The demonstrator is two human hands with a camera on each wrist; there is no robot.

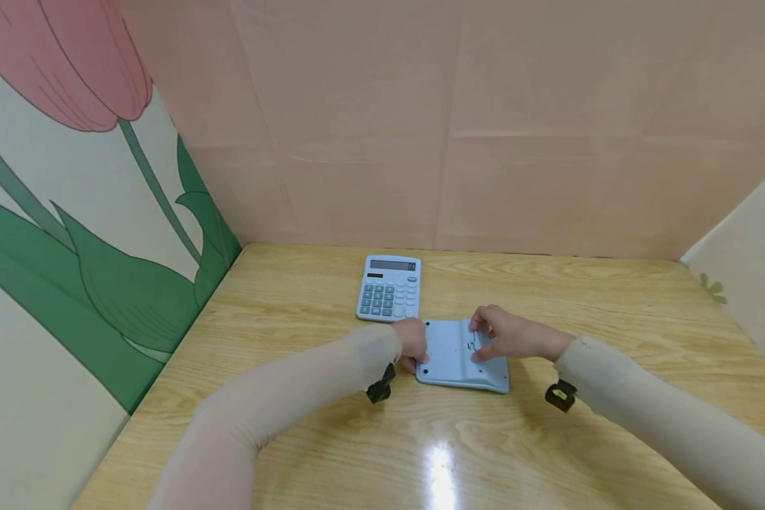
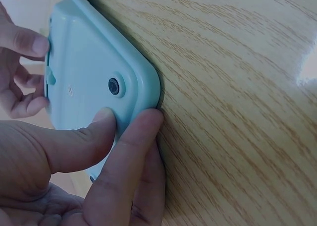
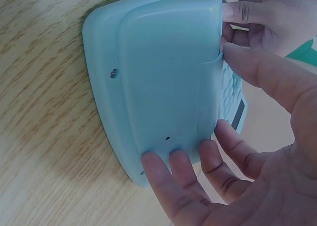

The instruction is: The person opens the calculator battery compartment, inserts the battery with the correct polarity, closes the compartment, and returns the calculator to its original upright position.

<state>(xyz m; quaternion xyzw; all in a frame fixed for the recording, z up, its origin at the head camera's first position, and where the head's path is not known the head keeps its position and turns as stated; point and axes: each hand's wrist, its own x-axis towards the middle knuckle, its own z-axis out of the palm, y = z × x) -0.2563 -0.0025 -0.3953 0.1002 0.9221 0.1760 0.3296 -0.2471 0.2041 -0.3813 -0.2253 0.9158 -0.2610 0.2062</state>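
Note:
A light blue calculator [image 1: 445, 354] lies face down on the table, its back with dark round feet turned up. At its left edge my left hand [image 1: 411, 338] pinches it, thumb on the back and fingers along the side, as the left wrist view shows. Over the raised right part, my right hand [image 1: 513, 336] spans the battery cover [image 3: 210, 102], thumb at one end and fingertips at the other. The cover sits in the back of the calculator. Just behind, a second light blue calculator [image 1: 405, 287] lies face up, with grey keys and a display.
The wooden table [image 1: 280, 439] reaches back to a pinkish wall covering [image 1: 516, 142]. On the left stands a panel with a painted tulip [image 1: 70, 64]; a pale wall [image 1: 752, 283] is at the right. Light glares on the table's front part.

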